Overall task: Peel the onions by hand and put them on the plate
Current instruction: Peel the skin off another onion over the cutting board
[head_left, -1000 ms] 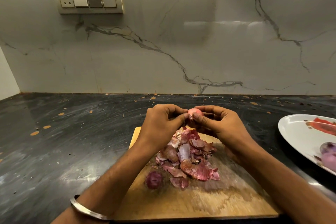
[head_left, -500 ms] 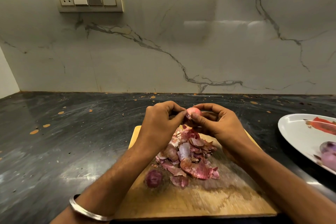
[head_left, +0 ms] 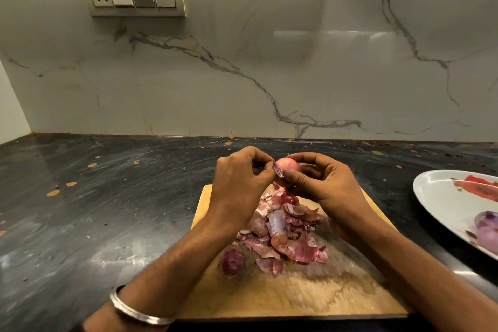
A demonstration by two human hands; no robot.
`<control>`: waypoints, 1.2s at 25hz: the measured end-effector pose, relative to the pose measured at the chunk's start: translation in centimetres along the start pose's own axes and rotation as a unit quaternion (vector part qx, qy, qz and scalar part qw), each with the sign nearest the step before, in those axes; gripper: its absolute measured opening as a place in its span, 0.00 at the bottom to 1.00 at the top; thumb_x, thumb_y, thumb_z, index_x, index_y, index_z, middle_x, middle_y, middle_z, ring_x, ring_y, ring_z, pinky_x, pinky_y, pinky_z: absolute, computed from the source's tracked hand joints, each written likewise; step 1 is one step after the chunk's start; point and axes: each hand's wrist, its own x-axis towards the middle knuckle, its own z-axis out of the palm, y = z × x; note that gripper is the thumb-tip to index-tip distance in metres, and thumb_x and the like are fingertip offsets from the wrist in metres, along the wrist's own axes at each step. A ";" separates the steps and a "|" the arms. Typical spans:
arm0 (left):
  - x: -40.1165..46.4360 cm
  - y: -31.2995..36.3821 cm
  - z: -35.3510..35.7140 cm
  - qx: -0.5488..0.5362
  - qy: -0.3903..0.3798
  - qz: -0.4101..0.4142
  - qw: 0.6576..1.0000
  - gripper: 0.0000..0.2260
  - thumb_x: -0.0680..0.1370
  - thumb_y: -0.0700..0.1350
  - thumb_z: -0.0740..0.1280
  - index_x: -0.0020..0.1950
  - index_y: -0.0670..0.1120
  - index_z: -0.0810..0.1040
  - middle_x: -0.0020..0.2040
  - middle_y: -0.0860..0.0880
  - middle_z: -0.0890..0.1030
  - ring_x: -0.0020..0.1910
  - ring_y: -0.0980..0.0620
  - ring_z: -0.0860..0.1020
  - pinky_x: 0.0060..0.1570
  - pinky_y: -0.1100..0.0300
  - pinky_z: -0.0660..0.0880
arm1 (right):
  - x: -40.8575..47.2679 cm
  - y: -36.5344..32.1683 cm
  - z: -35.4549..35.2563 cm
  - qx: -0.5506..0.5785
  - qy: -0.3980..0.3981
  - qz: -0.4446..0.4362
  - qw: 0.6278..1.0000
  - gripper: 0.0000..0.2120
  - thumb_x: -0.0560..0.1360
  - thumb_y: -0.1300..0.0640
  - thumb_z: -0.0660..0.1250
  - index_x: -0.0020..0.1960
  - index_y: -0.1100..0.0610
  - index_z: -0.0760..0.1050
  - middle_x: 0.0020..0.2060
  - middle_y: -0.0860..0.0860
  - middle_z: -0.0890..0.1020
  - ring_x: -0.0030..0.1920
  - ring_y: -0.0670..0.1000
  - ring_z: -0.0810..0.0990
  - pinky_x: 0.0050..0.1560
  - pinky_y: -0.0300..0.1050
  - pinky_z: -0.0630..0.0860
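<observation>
- Head view shows the peeling step: a small pink round onion [head_left: 287, 168] is held up above the wooden cutting board [head_left: 283, 296] and its pile of red onion skins [head_left: 285, 234].
- Right hand [head_left: 327, 183] curls around the onion and holds it.
- Left hand [head_left: 239, 183] pinches a loose flap of skin, fingers nearly closed.
- Next, I think, pull that flap off, then carry the onion to the white plate [head_left: 442, 197] on the right.

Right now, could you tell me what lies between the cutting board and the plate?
In the head view, only bare dark countertop separates the cutting board from the plate; nothing sits on that strip.
</observation>
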 end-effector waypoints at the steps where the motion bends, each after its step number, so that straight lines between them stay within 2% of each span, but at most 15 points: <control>1: 0.2 -0.1 -0.1 -0.015 0.001 -0.021 1.000 0.02 0.76 0.41 0.73 0.46 0.48 0.83 0.38 0.57 0.83 0.37 0.62 0.82 0.38 0.70 0.79 | 0.0 0.0 -0.1 0.005 -0.006 0.007 1.000 0.20 0.66 0.54 0.79 0.57 0.54 0.82 0.48 0.55 0.87 0.48 0.55 0.87 0.44 0.42 0.82; 5: 0.8 -0.4 -0.6 -0.138 -0.023 -0.160 0.977 0.03 0.77 0.40 0.71 0.44 0.46 0.82 0.34 0.48 0.84 0.34 0.54 0.84 0.38 0.58 0.82 | 0.3 -0.3 -0.2 0.068 -0.034 0.046 0.996 0.19 0.66 0.59 0.78 0.56 0.56 0.82 0.51 0.58 0.86 0.53 0.59 0.86 0.47 0.45 0.83; 7: 0.7 -0.4 -0.7 -0.152 -0.051 -0.202 0.966 0.02 0.78 0.40 0.70 0.45 0.45 0.81 0.36 0.47 0.85 0.34 0.52 0.84 0.40 0.52 0.83 | 0.5 -0.6 -0.5 0.110 -0.041 0.059 0.991 0.17 0.67 0.61 0.76 0.56 0.55 0.83 0.53 0.58 0.85 0.54 0.59 0.85 0.47 0.45 0.83; 9: 0.5 -0.4 -0.7 -0.075 -0.097 -0.191 0.974 0.04 0.79 0.40 0.67 0.47 0.47 0.80 0.38 0.49 0.84 0.35 0.55 0.83 0.42 0.51 0.83 | 0.6 -0.7 -0.6 0.135 -0.044 0.067 0.988 0.18 0.68 0.62 0.75 0.57 0.54 0.83 0.55 0.58 0.85 0.54 0.59 0.85 0.48 0.46 0.82; 11: 0.4 -0.2 -0.9 -0.001 -0.147 -0.162 0.976 0.10 0.80 0.40 0.62 0.45 0.52 0.81 0.38 0.53 0.82 0.36 0.53 0.81 0.43 0.51 0.81 | 0.7 -0.6 -0.6 0.131 -0.035 0.070 0.988 0.18 0.68 0.61 0.74 0.58 0.53 0.83 0.54 0.58 0.85 0.53 0.59 0.85 0.48 0.46 0.82; 15: 0.5 0.4 -1.3 0.017 -0.208 -0.146 0.967 0.16 0.82 0.49 0.60 0.38 0.52 0.81 0.34 0.50 0.80 0.34 0.52 0.75 0.40 0.50 0.75 | 0.7 -0.3 -0.5 0.105 -0.008 0.074 0.992 0.16 0.68 0.58 0.75 0.56 0.53 0.84 0.54 0.55 0.85 0.53 0.57 0.86 0.48 0.44 0.82; 17: 0.5 0.5 -1.3 0.044 -0.220 -0.123 0.967 0.14 0.82 0.51 0.62 0.39 0.53 0.81 0.36 0.52 0.82 0.35 0.50 0.77 0.41 0.51 0.75 | 0.7 -0.4 -0.8 0.103 -0.003 0.070 0.992 0.16 0.67 0.57 0.75 0.55 0.52 0.84 0.52 0.54 0.86 0.52 0.55 0.86 0.47 0.43 0.82; 20: 0.5 0.4 -1.3 -0.045 -0.200 -0.144 0.968 0.06 0.81 0.48 0.65 0.49 0.51 0.82 0.42 0.52 0.85 0.42 0.56 0.82 0.43 0.59 0.79 | 0.8 -0.3 -1.0 0.094 -0.004 0.067 0.993 0.17 0.65 0.59 0.77 0.54 0.52 0.84 0.52 0.53 0.86 0.53 0.55 0.86 0.47 0.44 0.82; 22: 0.6 0.3 -1.3 -0.117 -0.180 -0.177 0.961 0.07 0.80 0.48 0.67 0.50 0.48 0.83 0.42 0.51 0.86 0.41 0.54 0.84 0.42 0.59 0.79 | 0.7 -0.2 -1.0 0.083 -0.006 0.063 0.995 0.19 0.63 0.60 0.78 0.53 0.52 0.85 0.53 0.54 0.85 0.54 0.55 0.85 0.49 0.46 0.82; 25: 0.5 0.3 -1.3 -0.180 -0.172 -0.201 0.947 0.06 0.78 0.46 0.70 0.51 0.46 0.84 0.43 0.48 0.87 0.42 0.50 0.86 0.41 0.56 0.81 | 0.5 -0.1 -0.8 0.056 -0.013 0.037 0.998 0.23 0.59 0.57 0.81 0.54 0.50 0.85 0.53 0.52 0.86 0.55 0.54 0.85 0.52 0.49 0.83; 27: 0.5 0.2 -1.3 -0.203 -0.180 -0.210 0.939 0.06 0.78 0.45 0.70 0.52 0.45 0.84 0.43 0.46 0.87 0.43 0.47 0.86 0.43 0.54 0.82 | 0.4 -0.1 -0.8 0.024 -0.016 0.024 0.999 0.26 0.59 0.54 0.81 0.56 0.49 0.84 0.54 0.51 0.86 0.56 0.54 0.85 0.55 0.51 0.82; 30: 0.4 0.2 -1.3 -0.220 -0.190 -0.215 0.932 0.06 0.79 0.43 0.69 0.52 0.44 0.85 0.43 0.45 0.87 0.43 0.45 0.86 0.43 0.54 0.83 | 0.3 0.0 -0.7 -0.012 -0.010 0.001 1.000 0.24 0.61 0.57 0.81 0.57 0.51 0.84 0.53 0.51 0.86 0.55 0.52 0.85 0.55 0.49 0.82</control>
